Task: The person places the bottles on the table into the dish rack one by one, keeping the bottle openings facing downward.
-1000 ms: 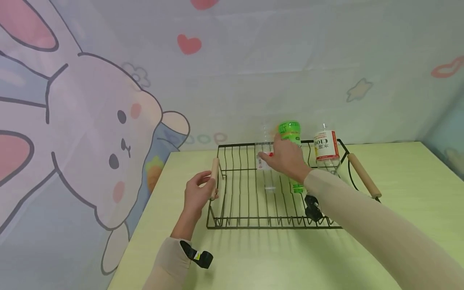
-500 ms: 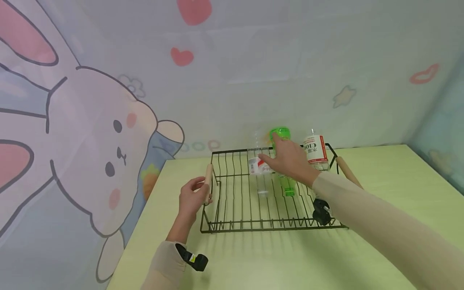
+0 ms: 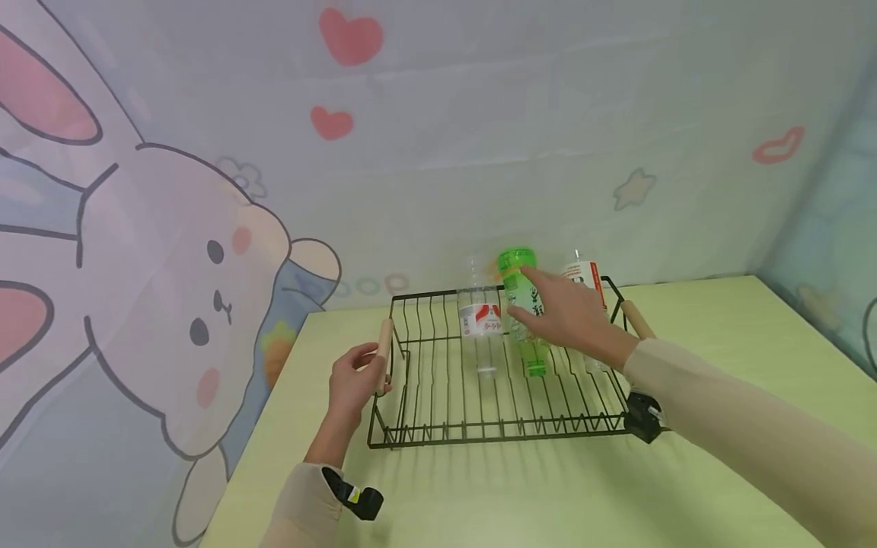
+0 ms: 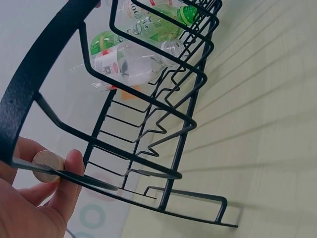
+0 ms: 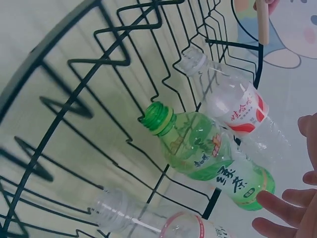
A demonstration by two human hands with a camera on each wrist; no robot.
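Observation:
My left hand point(image 3: 352, 387) grips the left wooden handle point(image 3: 385, 339) of a black wire rack point(image 3: 438, 441). In the left wrist view the fingers point(image 4: 69, 181) curl round the end of that handle. My right hand point(image 3: 574, 310) has its thumb and fingers spread beside a green tea bottle point(image 3: 517, 261), which lies tilted neck-down in the rack. Whether a fingertip touches its base I cannot tell. To its left leans a clear bottle point(image 3: 482, 320) with a red and white label. Partly behind the right hand is another clear bottle point(image 3: 577, 271), also neck-down.
The rack stands on a pale green table point(image 3: 479, 495), close to a cloth backdrop point(image 3: 479, 175) printed with a rabbit and hearts. A second wooden handle point(image 3: 637, 319) sits at the rack's right end, by the right forearm.
My right hand has let go of the green tea bottle and moved right, uncovering its label. The left hand keeps its hold on the handle. The head view has shifted slightly.

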